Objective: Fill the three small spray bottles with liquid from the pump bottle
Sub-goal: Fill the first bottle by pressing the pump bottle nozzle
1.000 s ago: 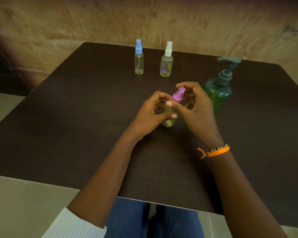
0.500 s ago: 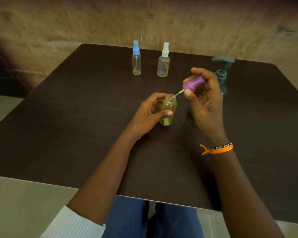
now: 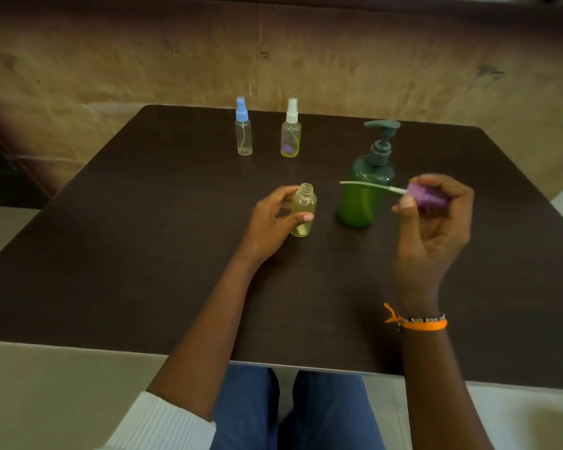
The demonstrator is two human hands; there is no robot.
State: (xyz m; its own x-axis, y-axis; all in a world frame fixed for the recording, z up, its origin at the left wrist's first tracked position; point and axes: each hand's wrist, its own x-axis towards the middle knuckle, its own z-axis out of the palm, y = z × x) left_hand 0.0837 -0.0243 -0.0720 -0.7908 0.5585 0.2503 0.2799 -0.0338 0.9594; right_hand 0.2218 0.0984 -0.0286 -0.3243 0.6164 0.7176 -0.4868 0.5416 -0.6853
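Head view of a dark bench with four bottles. The left hand grips an uncapped small spray bottle, fingers and thumb curled round its yellowish body; the bottle stands upright on the bench with its threaded neck open. The right hand, raised above the bench to the right, pinches the purple spray cap between thumb and curled fingers; the cap's pale dip tube points left, crossing in front of the green pump bottle. The pump bottle stands upright between the two hands, its dark pump head facing left. At the far edge stand two capped spray bottles, well apart from the hands: one with a blue cap and one with a white cap, the latter tinted yellow, apparently holding some liquid. An orange wristband circles the right wrist.
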